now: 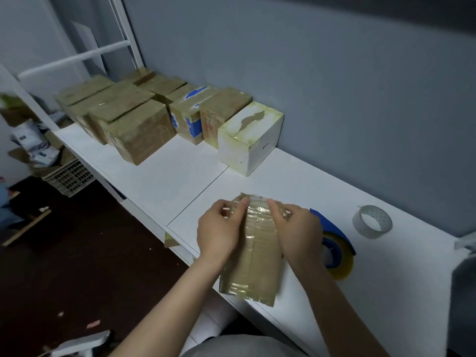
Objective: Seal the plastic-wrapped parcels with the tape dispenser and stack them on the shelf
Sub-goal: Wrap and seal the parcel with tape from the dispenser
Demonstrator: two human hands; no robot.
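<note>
A tape-wrapped brown parcel (255, 258) stands at the front edge of the white shelf (180, 181). My left hand (219, 228) holds its left side, thumb and fingers pinching the top edge. My right hand (296, 230) grips the right side, fingers curled over the top. Just right of the parcel, the blue tape dispenser (334, 251) with a yellowish roll lies partly hidden behind my right hand. Several sealed brown parcels (123, 114) and a white box (249, 137) stand in rows at the back left of the shelf.
A loose roll of clear tape (372, 221) lies at the right near the grey wall. A crate (69, 179) with cardboard and papers sits on the dark floor at left. A white frame post (123, 29) rises behind the parcels.
</note>
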